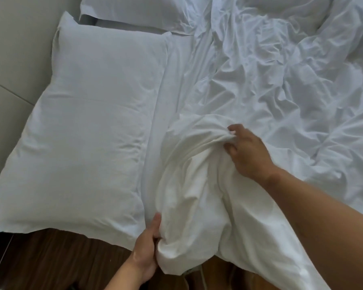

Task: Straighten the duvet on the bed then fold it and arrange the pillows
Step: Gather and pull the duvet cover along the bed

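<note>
Early stage: duvet [281, 84] rumpled, unfolded; left hand [146, 245] and right hand [247, 151] fingers grip bunched near edge; pillows [88, 122] unarranged at left.

duvet [281, 91]: white, heavily crumpled, spread over the bed to the right of the large pillow [88, 126]. its near edge is bunched into a thick raised roll just right of that pillow's near right corner; left hand [145, 254] grips the roll's lower end, right hand [247, 151] pinches a fold at its top. large pillow: white, flat, lightly wrinkled, lying askew. second pillow [134, 15]: white, flat, just beyond the large pillow's far edge, partly out of frame
</note>
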